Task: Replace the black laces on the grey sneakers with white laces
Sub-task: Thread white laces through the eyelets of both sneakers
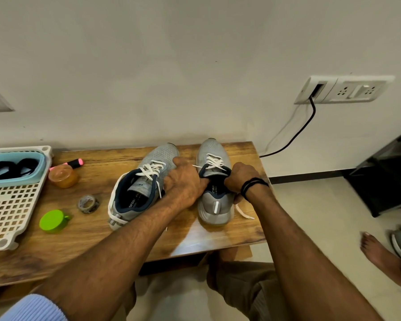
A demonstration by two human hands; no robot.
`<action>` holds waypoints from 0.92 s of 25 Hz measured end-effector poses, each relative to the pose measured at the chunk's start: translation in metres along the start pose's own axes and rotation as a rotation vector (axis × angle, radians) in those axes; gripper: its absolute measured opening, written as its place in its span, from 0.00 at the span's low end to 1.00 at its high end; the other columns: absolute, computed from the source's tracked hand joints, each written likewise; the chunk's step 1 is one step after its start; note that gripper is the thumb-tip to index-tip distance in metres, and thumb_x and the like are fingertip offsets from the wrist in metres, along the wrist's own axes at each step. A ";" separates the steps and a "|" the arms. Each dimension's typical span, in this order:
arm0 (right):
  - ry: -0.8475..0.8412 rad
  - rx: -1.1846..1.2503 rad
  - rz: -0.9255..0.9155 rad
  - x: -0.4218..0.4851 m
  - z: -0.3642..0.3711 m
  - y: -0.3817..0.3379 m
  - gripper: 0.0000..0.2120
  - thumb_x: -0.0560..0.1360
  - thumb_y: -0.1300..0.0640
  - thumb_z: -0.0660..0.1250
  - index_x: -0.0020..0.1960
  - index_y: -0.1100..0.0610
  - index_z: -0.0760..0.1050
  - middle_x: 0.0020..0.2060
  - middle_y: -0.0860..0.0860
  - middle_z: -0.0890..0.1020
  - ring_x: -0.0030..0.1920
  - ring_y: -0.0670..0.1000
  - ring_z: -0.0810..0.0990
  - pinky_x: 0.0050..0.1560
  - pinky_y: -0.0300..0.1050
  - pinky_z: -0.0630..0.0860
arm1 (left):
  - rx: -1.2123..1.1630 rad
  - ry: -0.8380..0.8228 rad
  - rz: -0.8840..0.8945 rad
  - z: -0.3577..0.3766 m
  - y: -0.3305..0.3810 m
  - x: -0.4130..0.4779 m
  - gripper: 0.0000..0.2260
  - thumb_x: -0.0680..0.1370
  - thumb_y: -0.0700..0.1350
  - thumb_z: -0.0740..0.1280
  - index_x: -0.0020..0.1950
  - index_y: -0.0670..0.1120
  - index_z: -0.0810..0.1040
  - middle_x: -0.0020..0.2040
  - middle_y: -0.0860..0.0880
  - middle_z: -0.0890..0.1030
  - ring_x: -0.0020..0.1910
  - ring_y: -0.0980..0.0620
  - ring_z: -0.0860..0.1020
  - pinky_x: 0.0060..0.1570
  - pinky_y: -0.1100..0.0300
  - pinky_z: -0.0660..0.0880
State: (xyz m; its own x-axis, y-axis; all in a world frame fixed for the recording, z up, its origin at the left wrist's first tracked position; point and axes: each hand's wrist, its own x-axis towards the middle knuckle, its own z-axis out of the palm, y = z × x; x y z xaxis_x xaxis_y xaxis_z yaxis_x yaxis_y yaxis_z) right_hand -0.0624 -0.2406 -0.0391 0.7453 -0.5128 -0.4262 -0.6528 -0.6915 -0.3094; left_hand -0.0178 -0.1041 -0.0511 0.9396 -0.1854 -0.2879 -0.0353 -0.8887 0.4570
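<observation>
Standing side by side on the wood-grain worktop [79, 239], the left grey mesh sneaker [159, 154] and right grey mesh sneaker [210, 205] carry flat white laces [214, 162]. With fingers curled, the left hand [183, 181] and right hand [239, 179] grip the right one's padded navy collar. A pale blue plastic tub [39, 169] in a cream perforated tray [12, 205] holds coiled black laces [12, 169].

Surface [63, 251]: wood grain, satin sheen at front edge. Sneakers [160, 155]: grey knit mesh cloth, matt. White laces [214, 162]: flat woven cloth. Tray [12, 205]: cream perforated plastic. Green lid [51, 220]: glossy plastic.
</observation>
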 end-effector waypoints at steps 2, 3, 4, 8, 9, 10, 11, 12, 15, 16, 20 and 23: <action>-0.018 0.004 0.009 -0.003 -0.003 0.002 0.14 0.73 0.54 0.73 0.52 0.61 0.76 0.51 0.58 0.83 0.51 0.60 0.83 0.53 0.53 0.81 | 0.091 -0.036 0.027 -0.005 0.001 -0.005 0.40 0.72 0.62 0.74 0.69 0.41 0.59 0.56 0.43 0.79 0.55 0.40 0.79 0.45 0.53 0.70; -0.025 0.005 0.020 -0.005 -0.008 0.003 0.17 0.71 0.49 0.75 0.50 0.60 0.76 0.47 0.57 0.83 0.49 0.58 0.84 0.50 0.51 0.82 | 0.163 -0.062 0.059 -0.009 0.002 -0.007 0.39 0.72 0.64 0.73 0.70 0.41 0.60 0.57 0.43 0.79 0.56 0.41 0.79 0.46 0.53 0.70; -0.020 -0.007 0.030 -0.007 -0.016 0.004 0.20 0.70 0.45 0.76 0.47 0.60 0.76 0.44 0.56 0.83 0.46 0.57 0.84 0.47 0.50 0.82 | 0.236 -0.093 0.094 -0.015 0.005 -0.007 0.37 0.73 0.65 0.72 0.69 0.41 0.63 0.57 0.44 0.79 0.57 0.41 0.79 0.47 0.54 0.71; 0.081 0.118 -0.064 -0.012 -0.052 0.007 0.19 0.73 0.45 0.73 0.46 0.62 0.81 0.41 0.56 0.83 0.40 0.54 0.81 0.43 0.47 0.79 | 0.202 -0.148 0.193 -0.049 0.010 0.003 0.25 0.76 0.64 0.67 0.52 0.41 0.77 0.50 0.46 0.81 0.51 0.44 0.80 0.52 0.52 0.78; 0.089 0.298 -0.105 -0.017 -0.060 0.006 0.15 0.76 0.49 0.71 0.46 0.63 0.82 0.40 0.56 0.83 0.38 0.52 0.79 0.40 0.46 0.78 | 0.136 -0.115 0.209 -0.057 0.010 0.006 0.23 0.77 0.62 0.67 0.51 0.41 0.80 0.49 0.46 0.83 0.49 0.44 0.81 0.50 0.53 0.77; 0.091 0.498 -0.141 -0.023 -0.065 0.006 0.12 0.77 0.53 0.70 0.47 0.63 0.82 0.37 0.54 0.83 0.35 0.50 0.77 0.37 0.43 0.77 | 0.074 -0.065 0.235 -0.066 0.010 0.006 0.22 0.78 0.60 0.67 0.49 0.41 0.82 0.47 0.46 0.84 0.48 0.45 0.81 0.47 0.55 0.76; 0.084 0.689 -0.173 -0.028 -0.069 0.005 0.10 0.79 0.56 0.68 0.48 0.63 0.82 0.36 0.53 0.82 0.34 0.49 0.76 0.35 0.41 0.76 | 0.010 -0.008 0.271 -0.074 0.010 0.003 0.20 0.79 0.59 0.67 0.46 0.41 0.82 0.45 0.46 0.84 0.46 0.46 0.80 0.45 0.57 0.74; 0.062 0.852 -0.200 -0.033 -0.073 0.004 0.09 0.79 0.58 0.67 0.49 0.64 0.82 0.36 0.53 0.82 0.35 0.48 0.76 0.35 0.40 0.76 | -0.075 0.051 0.309 -0.081 0.010 0.000 0.19 0.80 0.57 0.67 0.42 0.42 0.82 0.42 0.47 0.83 0.45 0.47 0.80 0.43 0.57 0.73; -0.088 1.165 -0.244 -0.042 -0.081 0.002 0.10 0.81 0.65 0.61 0.56 0.66 0.79 0.42 0.56 0.83 0.40 0.49 0.80 0.44 0.42 0.79 | -0.418 0.198 0.399 -0.098 0.014 -0.010 0.17 0.79 0.55 0.68 0.37 0.44 0.81 0.36 0.51 0.82 0.41 0.53 0.80 0.42 0.58 0.73; -0.141 1.237 -0.263 -0.045 -0.083 0.001 0.11 0.81 0.69 0.58 0.58 0.67 0.78 0.45 0.57 0.83 0.43 0.50 0.82 0.48 0.43 0.80 | -0.506 0.241 0.425 -0.101 0.017 -0.012 0.17 0.79 0.55 0.69 0.36 0.43 0.80 0.32 0.54 0.80 0.37 0.56 0.78 0.41 0.59 0.72; -0.041 1.229 -0.310 -0.050 -0.079 -0.004 0.10 0.77 0.72 0.64 0.56 0.66 0.79 0.48 0.60 0.84 0.48 0.54 0.84 0.52 0.45 0.82 | -0.872 0.219 0.454 -0.112 0.028 -0.018 0.17 0.78 0.52 0.71 0.34 0.43 0.77 0.28 0.56 0.75 0.31 0.60 0.73 0.43 0.57 0.75; 0.208 1.072 -0.270 -0.049 -0.071 -0.010 0.08 0.74 0.58 0.74 0.48 0.63 0.82 0.39 0.56 0.85 0.39 0.50 0.83 0.41 0.41 0.80 | -1.256 0.015 0.376 -0.105 0.032 -0.023 0.10 0.78 0.48 0.72 0.41 0.44 0.80 0.42 0.45 0.84 0.43 0.48 0.83 0.49 0.50 0.81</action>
State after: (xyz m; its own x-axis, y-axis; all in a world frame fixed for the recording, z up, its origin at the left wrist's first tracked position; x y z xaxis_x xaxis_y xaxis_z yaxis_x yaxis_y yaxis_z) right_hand -0.0832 -0.2450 0.0456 0.8226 -0.5568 -0.1153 -0.1716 -0.0497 -0.9839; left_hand -0.0046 -0.0841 0.0586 0.9458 -0.3229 0.0342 0.0369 0.2116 0.9767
